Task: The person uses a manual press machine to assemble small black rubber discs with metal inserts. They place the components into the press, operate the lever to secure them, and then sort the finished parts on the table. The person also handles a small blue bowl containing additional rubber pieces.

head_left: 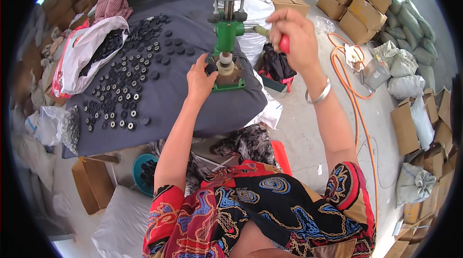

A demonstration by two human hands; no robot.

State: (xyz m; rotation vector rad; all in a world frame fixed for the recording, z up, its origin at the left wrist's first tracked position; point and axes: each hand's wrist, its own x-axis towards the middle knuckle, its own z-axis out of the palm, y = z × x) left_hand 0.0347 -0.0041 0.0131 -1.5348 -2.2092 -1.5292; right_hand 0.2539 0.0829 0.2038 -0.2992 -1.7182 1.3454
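Note:
A green hand press [225, 38] stands at the table's right end, its threaded post rising toward the top of the view. Below its ram, a pale round fixture [225, 67] sits on the green-edged base. My left hand [200, 78] is beside the base, with thumb and forefinger around a small black round cap [211, 67] at the fixture's left. My right hand [295, 36] is raised to the right of the press, fingers curled around the red knob [284, 44] of its lever. Several black round caps [128, 90], some with pale ringed centres, lie left of my left hand.
A dark cloth [202, 118] covers the table. On it, at the left, an open white bag [91, 72] holds more black pieces. A teal basin [143, 171] stands below the table. An orange hose [354, 91] crosses the floor at right, near stacked cartons [361, 14].

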